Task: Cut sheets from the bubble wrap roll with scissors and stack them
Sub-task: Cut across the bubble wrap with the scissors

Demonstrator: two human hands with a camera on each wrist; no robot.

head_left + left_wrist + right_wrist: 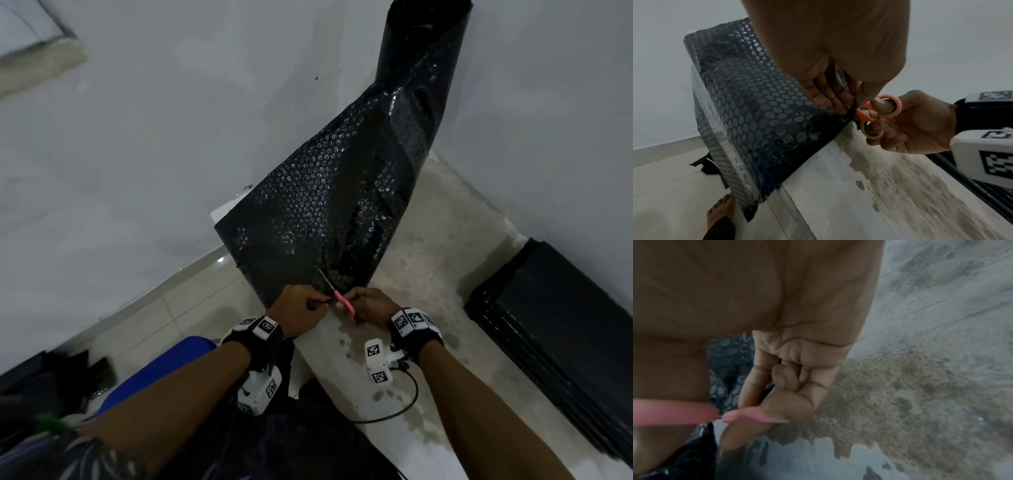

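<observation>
At sheet's near edge, scissors [339,297] between both grips, left hand [301,310] pinching bubble wrap [318,205]

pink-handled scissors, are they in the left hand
No, the right hand has its fingers through the loops of the pink-handled scissors, while the left hand pinches the edge of the black bubble wrap sheet.

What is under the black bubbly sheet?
Under the bubble wrap sheet there is a pale concrete ledge, with white floor tiles and a bare foot lower down. The ledge's covered part cannot be seen.
</observation>
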